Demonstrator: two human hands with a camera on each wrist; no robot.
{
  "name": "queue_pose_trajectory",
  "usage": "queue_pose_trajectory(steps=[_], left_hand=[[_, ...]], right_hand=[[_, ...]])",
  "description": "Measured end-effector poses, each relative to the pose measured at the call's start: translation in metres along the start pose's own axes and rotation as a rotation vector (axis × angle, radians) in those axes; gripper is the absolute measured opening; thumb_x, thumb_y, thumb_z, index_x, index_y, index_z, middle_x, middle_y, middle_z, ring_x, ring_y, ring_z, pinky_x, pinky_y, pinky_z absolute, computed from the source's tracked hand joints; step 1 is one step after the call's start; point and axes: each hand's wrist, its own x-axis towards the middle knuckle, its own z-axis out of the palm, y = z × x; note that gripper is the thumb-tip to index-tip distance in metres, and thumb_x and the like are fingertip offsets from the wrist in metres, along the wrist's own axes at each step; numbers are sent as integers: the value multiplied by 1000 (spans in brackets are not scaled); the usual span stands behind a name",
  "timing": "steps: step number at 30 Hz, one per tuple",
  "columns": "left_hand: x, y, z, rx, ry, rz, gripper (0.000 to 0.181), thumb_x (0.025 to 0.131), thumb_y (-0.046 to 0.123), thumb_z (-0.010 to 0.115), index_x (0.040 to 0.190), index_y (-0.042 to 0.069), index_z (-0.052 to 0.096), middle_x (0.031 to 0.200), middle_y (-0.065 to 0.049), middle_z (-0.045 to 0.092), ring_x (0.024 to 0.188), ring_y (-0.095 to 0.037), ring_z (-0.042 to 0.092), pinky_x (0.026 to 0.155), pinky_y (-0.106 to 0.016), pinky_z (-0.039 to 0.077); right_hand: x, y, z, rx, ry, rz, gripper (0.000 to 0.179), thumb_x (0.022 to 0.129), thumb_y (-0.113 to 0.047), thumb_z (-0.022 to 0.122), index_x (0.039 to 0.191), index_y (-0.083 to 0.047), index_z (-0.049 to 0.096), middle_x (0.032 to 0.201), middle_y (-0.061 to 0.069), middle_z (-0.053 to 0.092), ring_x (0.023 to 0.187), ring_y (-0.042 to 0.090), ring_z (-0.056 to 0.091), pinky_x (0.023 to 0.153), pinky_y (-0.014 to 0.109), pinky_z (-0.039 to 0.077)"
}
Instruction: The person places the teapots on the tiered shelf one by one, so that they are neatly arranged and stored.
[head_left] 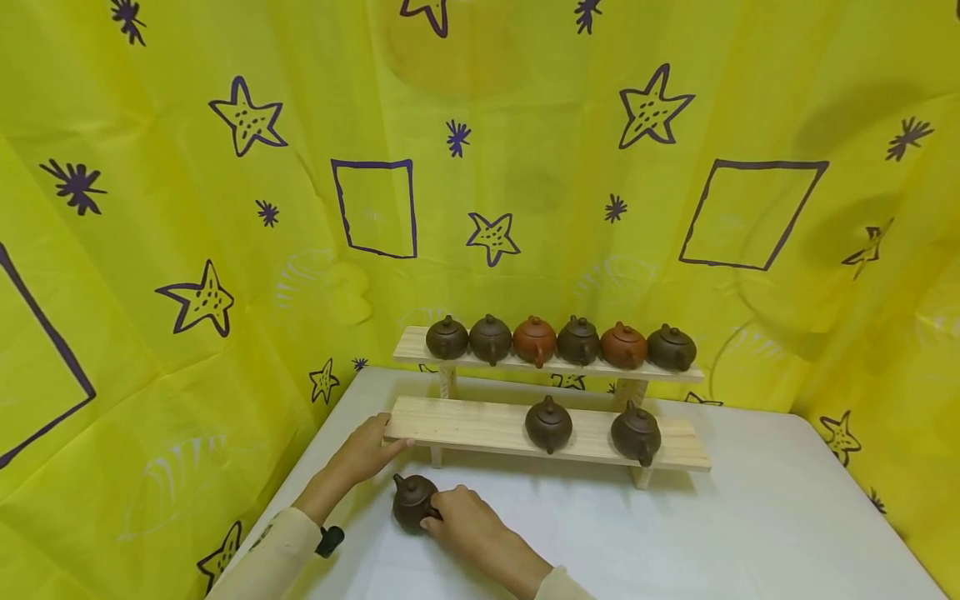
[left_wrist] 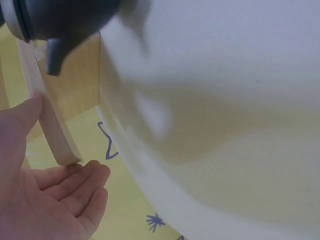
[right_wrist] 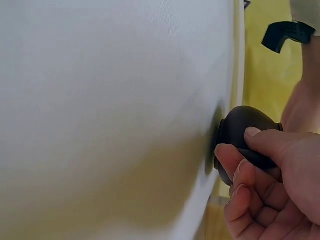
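At the left end of the lower wooden shelf [head_left: 457,423], my left hand [head_left: 367,454] rests with its thumb on the front edge. In the left wrist view, the fingers [left_wrist: 85,195] lie loosely extended at the board's end. My right hand [head_left: 472,527] grips a dark brown teapot [head_left: 412,502] by its handle side, thumb against the body in the right wrist view. This teapot is upright in front of the shelf, spout toward the upper left. Whether its base touches the white table [head_left: 600,533] I cannot tell. Two dark teapots, one mid-shelf [head_left: 549,425] and one farther right [head_left: 636,433], sit on the lower shelf.
Behind and higher runs a second wooden shelf [head_left: 412,343]. It bears a row of several small teapots, dark brown ones and two reddish ones, such as the red teapot [head_left: 535,339]. A yellow curtain [head_left: 525,108] with drawn stars surrounds the table.
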Motion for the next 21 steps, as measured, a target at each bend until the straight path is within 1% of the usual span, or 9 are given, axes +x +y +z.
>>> queue_pose_trajectory(steps=[4,10,15,21], left_hand=[[0,0,1,-8,2,4,71,101,32,73,145,-17,47,140,-35,58,129,-47,59,107,-59,49],[-1,-1,2,-20,6,9,71,101,32,73,145,-18,47,140,-35,58,130,-47,59,108,-59,48],[-2,-2,2,-10,11,14,71,101,32,74,144,-18,48,139,-35,59,129,-48,59,108,-60,48],[-2,-1,1,3,13,16,72,100,31,74,144,-19,47,139,-37,59,130,-49,59,108,-61,48]], right_hand=[[-7,6,-10,6,19,-8,26,95,-26,80,76,-12,69,63,-12,55,55,0,41,49,19,39],[-10,13,-29,62,33,-16,21,96,-23,79,82,-8,73,64,-11,58,53,-2,43,48,17,39],[-10,14,-48,134,52,-19,21,98,-21,77,82,-9,71,63,-11,57,52,-2,46,47,17,40],[-3,17,-69,207,102,-3,24,100,-16,75,78,-9,67,63,-6,63,51,-1,54,46,18,41]])
